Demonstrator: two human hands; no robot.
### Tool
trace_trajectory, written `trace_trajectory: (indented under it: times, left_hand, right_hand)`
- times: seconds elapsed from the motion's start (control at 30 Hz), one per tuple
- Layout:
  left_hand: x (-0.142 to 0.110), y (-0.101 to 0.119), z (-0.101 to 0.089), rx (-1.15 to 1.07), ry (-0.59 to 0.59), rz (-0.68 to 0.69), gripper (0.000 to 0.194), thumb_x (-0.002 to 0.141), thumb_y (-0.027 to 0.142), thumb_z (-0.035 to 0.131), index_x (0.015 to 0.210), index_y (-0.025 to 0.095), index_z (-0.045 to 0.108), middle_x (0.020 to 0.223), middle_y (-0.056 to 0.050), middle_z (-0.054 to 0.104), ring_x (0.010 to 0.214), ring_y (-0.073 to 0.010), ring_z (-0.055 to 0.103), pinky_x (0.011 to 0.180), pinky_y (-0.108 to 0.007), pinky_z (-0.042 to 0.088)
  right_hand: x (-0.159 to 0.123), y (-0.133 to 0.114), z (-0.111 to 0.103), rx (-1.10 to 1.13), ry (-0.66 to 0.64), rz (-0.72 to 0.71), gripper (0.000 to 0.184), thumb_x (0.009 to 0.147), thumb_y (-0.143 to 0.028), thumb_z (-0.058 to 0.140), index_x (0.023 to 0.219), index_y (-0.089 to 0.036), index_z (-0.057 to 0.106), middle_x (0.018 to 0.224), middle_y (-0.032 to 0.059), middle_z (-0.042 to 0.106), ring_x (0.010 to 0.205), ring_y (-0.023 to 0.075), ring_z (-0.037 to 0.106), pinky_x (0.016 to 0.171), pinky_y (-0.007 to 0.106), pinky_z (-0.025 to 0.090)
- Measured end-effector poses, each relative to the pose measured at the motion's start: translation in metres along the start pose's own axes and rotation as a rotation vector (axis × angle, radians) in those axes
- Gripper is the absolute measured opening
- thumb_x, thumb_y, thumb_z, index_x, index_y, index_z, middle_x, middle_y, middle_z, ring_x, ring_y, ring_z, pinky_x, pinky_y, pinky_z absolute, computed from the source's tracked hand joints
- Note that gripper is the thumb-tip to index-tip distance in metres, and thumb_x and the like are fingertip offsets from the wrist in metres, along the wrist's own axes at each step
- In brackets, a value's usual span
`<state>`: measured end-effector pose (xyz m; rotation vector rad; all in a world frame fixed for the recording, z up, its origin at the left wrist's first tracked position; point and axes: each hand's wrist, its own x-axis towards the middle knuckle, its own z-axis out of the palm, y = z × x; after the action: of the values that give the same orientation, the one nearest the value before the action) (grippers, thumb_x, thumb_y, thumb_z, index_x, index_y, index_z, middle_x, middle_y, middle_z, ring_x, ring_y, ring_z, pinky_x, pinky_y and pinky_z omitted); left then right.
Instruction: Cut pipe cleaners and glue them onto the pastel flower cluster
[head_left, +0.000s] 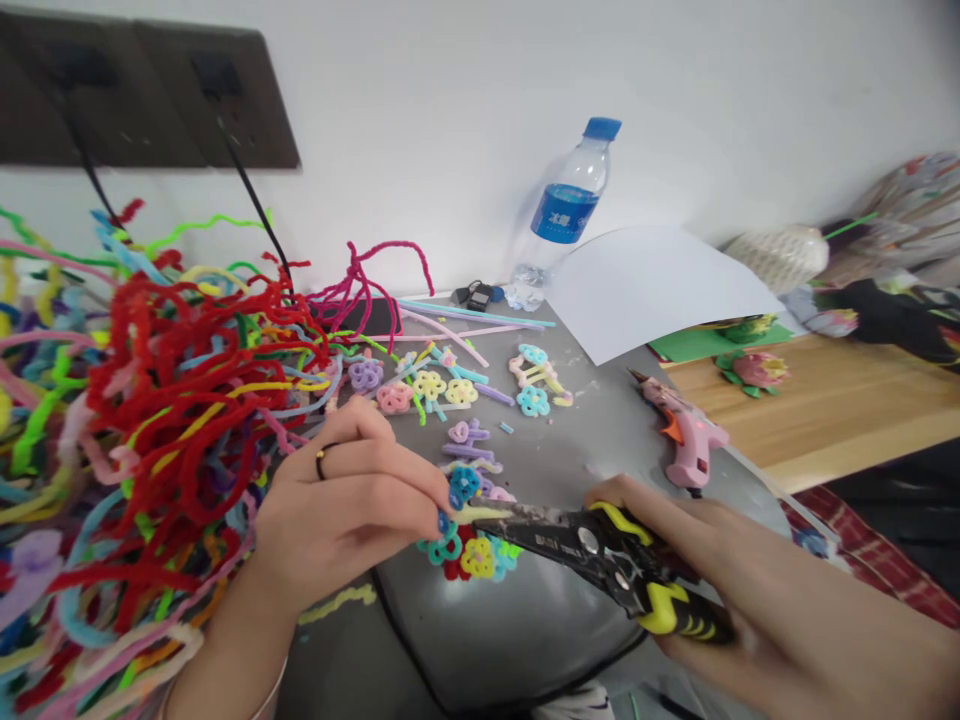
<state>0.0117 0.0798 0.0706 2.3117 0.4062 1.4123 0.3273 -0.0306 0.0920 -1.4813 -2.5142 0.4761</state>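
My left hand [360, 500] pinches a small blue pipe-cleaner flower [465, 484] between thumb and fingertips. A short pale yellow stem runs from it toward the pliers. My right hand [720, 570] is wrapped round black and yellow wire pliers [585, 545], whose jaws point left and reach the stem; whether they grip it I cannot tell. Just below the jaws lie several finished pipe-cleaner flowers, among them a yellow one [478, 556]. Purple pipe-cleaner pieces [466, 437] lie behind my left fingertips.
A big tangled heap of pipe cleaners [180, 400] fills the left side. More flowers [430, 385] lie on the grey table [570, 440]. A pink glue gun [686, 430] lies at right, a water bottle [566, 210] stands by the wall, and white paper [660, 280] lies beside it.
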Motion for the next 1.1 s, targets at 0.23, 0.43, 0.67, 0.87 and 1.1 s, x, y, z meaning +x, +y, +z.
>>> trace_trajectory:
  times: [0.23, 0.43, 0.67, 0.87, 1.1]
  left_hand:
    - [0.002, 0.002, 0.005, -0.174, -0.062, -0.269, 0.01, 0.093, 0.016, 0.072, 0.096, 0.024, 0.067, 0.088, -0.002, 0.074, 0.084, -0.0167, 0.069, 0.081, -0.031, 0.054]
    - [0.004, -0.001, 0.008, -0.125, -0.089, -0.352, 0.011, 0.094, 0.012, 0.069, 0.093, 0.022, 0.068, 0.087, 0.0, 0.074, 0.082, -0.0125, 0.07, 0.071, -0.021, 0.053]
    - [0.002, 0.001, 0.007, -0.064, -0.034, -0.426, 0.013, 0.091, 0.011, 0.07, 0.088, 0.024, 0.069, 0.081, 0.003, 0.077, 0.07, -0.0103, 0.07, 0.065, -0.018, 0.052]
    - [0.0, 0.002, 0.006, -0.056, 0.012, -0.454, 0.011, 0.088, 0.012, 0.072, 0.086, 0.022, 0.074, 0.077, 0.0, 0.078, 0.068, -0.0136, 0.072, 0.065, -0.021, 0.056]
    - [0.002, 0.003, 0.007, -0.11, 0.014, -0.405, 0.011, 0.086, 0.011, 0.073, 0.084, 0.021, 0.074, 0.075, -0.002, 0.078, 0.068, -0.0152, 0.073, 0.066, -0.024, 0.058]
  right_hand:
    - [0.007, 0.007, 0.001, -0.082, 0.039, 0.063, 0.052, 0.088, -0.032, 0.06, 0.137, -0.024, 0.047, 0.091, 0.0051, 0.073, 0.075, 0.0253, 0.072, 0.062, 0.032, 0.055]
    - [0.024, -0.002, -0.009, -0.231, 0.087, -0.018, 0.042, 0.087, -0.029, 0.056, 0.128, -0.023, 0.045, 0.085, 0.0048, 0.073, 0.067, 0.0254, 0.073, 0.053, 0.032, 0.054]
    - [0.031, -0.006, -0.013, -0.268, 0.137, -0.037, 0.04, 0.086, -0.029, 0.053, 0.125, -0.023, 0.044, 0.085, 0.0056, 0.072, 0.065, 0.0253, 0.073, 0.051, 0.032, 0.056]
    - [0.025, -0.003, -0.012, -0.246, 0.159, -0.031, 0.041, 0.088, -0.031, 0.054, 0.127, -0.023, 0.044, 0.088, 0.0072, 0.074, 0.069, 0.0274, 0.074, 0.054, 0.034, 0.055]
    - [0.022, -0.001, -0.01, -0.234, 0.108, 0.007, 0.044, 0.093, -0.036, 0.053, 0.134, -0.02, 0.043, 0.091, 0.0105, 0.073, 0.072, 0.0297, 0.073, 0.059, 0.036, 0.052]
